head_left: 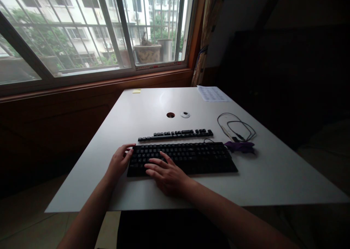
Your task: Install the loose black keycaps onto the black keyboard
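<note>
- Bare left hand (118,160): at the long black plastic keyboard (201,161), perhaps steadying it; cannot tell whether clamped
- Bare right hand (166,173): spread apart over it
- Black plastic keycaps (187,131): rowed behind, likely for order

hands (169,174): bare | forearms (222,207): bare, tapering to wrists | lap clothing (172,230): black, details lost in shadow

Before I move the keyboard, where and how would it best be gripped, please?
Probably by its two short ends, from both sides at once: the keyboard lies flat, long and narrow. On the right, grip nearer the front, as a purple object lies by the back corner.
</note>
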Available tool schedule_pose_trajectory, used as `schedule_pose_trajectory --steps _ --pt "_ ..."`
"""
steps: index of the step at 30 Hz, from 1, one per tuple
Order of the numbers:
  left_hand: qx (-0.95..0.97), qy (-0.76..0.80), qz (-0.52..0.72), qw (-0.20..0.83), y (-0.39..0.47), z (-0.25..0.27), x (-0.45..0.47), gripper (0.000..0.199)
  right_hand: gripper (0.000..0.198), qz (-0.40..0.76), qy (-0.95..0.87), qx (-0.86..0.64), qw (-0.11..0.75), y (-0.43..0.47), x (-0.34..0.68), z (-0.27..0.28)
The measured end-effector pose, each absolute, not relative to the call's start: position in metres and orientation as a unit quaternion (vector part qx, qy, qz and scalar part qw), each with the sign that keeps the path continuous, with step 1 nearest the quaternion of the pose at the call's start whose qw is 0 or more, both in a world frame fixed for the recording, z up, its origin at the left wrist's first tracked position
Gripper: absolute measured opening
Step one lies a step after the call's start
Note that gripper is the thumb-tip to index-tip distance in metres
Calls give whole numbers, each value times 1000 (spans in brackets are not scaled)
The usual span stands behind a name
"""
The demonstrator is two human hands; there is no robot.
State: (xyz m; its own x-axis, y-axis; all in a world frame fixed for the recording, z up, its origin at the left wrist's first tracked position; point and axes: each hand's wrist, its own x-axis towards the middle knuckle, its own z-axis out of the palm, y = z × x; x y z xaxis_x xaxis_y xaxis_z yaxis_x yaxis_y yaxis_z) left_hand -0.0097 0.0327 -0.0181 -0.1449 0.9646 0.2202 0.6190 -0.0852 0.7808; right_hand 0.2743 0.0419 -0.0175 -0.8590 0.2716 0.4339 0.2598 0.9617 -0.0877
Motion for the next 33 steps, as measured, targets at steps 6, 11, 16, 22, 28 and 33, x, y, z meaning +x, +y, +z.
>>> schedule_pose_trajectory --steps 6,11,16,22,28,33 --pt "619 643 400 209 33 -18 -10 46 39 21 -965 -136 221 42 274 -19" --pt "620 641 401 209 33 -19 -10 45 39 30 -965 -138 220 42 274 -20" --pt "621 639 404 207 32 -17 -9 44 39 30 -965 -135 222 42 274 -22" --pt "624 618 435 198 35 -14 -8 37 38 37 -968 -130 212 41 275 -19" --pt "637 617 442 137 41 -3 -5 30 36 42 -968 -138 207 39 275 -20" --pt "673 610 407 99 58 13 -1 31 39 23 -967 -140 212 38 276 -17"
